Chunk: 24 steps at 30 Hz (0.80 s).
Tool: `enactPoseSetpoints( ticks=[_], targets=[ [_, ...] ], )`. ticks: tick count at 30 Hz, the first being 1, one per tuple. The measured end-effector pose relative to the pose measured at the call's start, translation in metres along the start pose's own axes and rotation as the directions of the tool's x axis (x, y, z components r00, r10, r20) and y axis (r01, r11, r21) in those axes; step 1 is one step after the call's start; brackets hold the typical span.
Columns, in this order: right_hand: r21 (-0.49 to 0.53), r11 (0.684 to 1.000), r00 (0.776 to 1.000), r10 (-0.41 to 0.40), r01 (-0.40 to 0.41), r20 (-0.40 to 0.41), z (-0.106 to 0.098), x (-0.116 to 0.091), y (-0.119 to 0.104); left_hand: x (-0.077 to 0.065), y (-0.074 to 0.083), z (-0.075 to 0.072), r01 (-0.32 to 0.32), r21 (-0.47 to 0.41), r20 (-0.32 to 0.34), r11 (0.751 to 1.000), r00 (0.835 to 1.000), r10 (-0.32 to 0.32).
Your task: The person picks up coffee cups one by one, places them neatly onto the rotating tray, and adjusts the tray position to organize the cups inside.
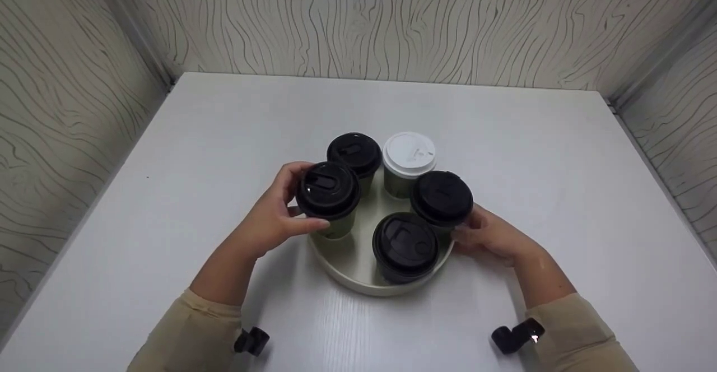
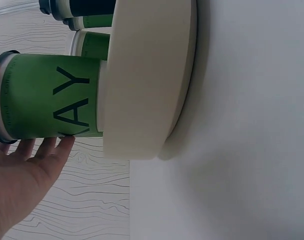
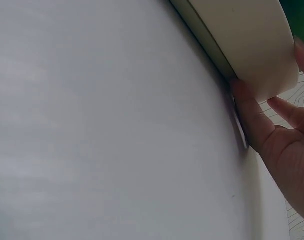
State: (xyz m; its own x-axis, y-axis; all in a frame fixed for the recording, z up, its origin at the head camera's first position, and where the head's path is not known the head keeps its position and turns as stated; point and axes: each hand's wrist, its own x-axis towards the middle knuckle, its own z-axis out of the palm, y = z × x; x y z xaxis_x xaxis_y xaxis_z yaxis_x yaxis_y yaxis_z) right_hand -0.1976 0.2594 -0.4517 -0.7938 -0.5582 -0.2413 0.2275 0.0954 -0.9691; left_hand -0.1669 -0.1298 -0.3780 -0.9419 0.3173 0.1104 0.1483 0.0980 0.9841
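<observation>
Several green paper coffee cups stand on a round cream tray (image 1: 358, 288). My left hand (image 1: 269, 221) grips the left cup (image 1: 336, 229), thumb on the near side, fingers round the far side. In the left wrist view this cup (image 2: 36, 97) shows dark lettering, and its base sits at the tray's wall (image 2: 146, 80). At the tray's right side, my right hand (image 1: 496, 235) holds the edge beside a black-lidded cup (image 1: 442, 195). In the right wrist view, the thumb lies at the tray's lower edge and other fingers rest along its wall (image 3: 252, 45).
At the back of the tray are a black-lidded cup (image 1: 354, 150) and a white-lidded cup (image 1: 409, 153). Another black-lidded cup (image 1: 406, 246) stands at the front. The white table (image 1: 168, 221) is bordered by wood-grain panels (image 1: 358, 19) behind and at both sides.
</observation>
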Motion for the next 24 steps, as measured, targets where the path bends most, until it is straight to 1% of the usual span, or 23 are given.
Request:
enactPoseSetpoints(
  ticks=[3,7,16,21,24],
  targets=[
    [-0.02,1.0,1.0,-0.004,0.004,-0.009,0.0,0.0,0.0,0.0,-0.004,0.002,0.015,0.012,0.004,1.0,1.0,-0.015],
    [-0.045,0.999,0.999,0.013,-0.014,-0.037,0.0,-0.001,-0.001,0.0,-0.01,0.005,0.027,0.012,0.006,1.0,1.0,-0.027],
    [-0.049,0.998,0.998,0.026,-0.029,-0.051,0.0,-0.002,-0.002,0.001,-0.018,0.009,0.032,-0.006,0.024,0.999,0.999,-0.032],
    [-0.044,0.998,0.998,0.04,-0.043,-0.053,0.0,-0.001,-0.002,0.002,-0.02,0.01,0.049,0.006,0.019,0.999,0.999,-0.049],
    [-0.058,0.998,0.998,0.037,-0.039,-0.049,-0.001,-0.002,-0.002,0.002,-0.015,0.011,0.062,0.012,0.026,0.998,0.998,-0.062]
  ],
)
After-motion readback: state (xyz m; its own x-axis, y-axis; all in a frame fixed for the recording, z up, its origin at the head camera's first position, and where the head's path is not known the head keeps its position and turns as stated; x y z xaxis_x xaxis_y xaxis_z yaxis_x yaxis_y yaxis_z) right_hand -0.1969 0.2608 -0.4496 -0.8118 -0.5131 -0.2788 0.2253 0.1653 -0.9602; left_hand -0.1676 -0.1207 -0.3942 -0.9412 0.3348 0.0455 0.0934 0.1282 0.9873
